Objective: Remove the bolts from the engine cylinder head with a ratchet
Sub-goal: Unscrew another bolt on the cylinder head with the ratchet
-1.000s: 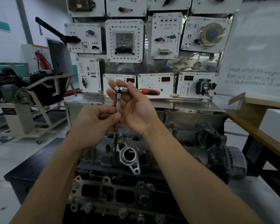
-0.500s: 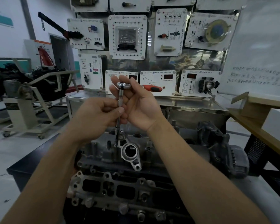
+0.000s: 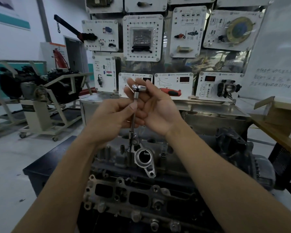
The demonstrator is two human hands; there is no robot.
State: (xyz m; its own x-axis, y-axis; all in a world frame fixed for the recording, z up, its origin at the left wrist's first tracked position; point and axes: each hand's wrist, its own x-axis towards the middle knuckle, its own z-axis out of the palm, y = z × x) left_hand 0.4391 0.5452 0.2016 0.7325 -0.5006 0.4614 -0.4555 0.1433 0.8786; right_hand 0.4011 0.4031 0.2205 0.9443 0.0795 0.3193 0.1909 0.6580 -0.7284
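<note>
The dark engine cylinder head [image 3: 114, 157] lies in front of me with a silver ring-shaped bracket [image 3: 144, 159] on top. A chrome ratchet head [image 3: 139, 88] stands on a long thin extension bar [image 3: 133, 121] that runs straight down to a bolt [image 3: 130, 146] beside the bracket. My left hand [image 3: 111, 118] pinches the bar just below the ratchet head. My right hand [image 3: 158, 108] holds the ratchet head between thumb and fingers, and the red-and-black handle [image 3: 171, 92] sticks out to the right behind it.
A steel cabinet [image 3: 208, 115] with white training panels [image 3: 143, 37] rises just behind the engine. An engine stand on castors [image 3: 40, 115] is at the left, a wooden bench [image 3: 275, 118] at the right. Intake ports and studs [image 3: 124, 194] face me below.
The view has shifted slightly, so the hands sit a little more to the right in frame. Both hands keep their hold and the bar stays on the same bolt.
</note>
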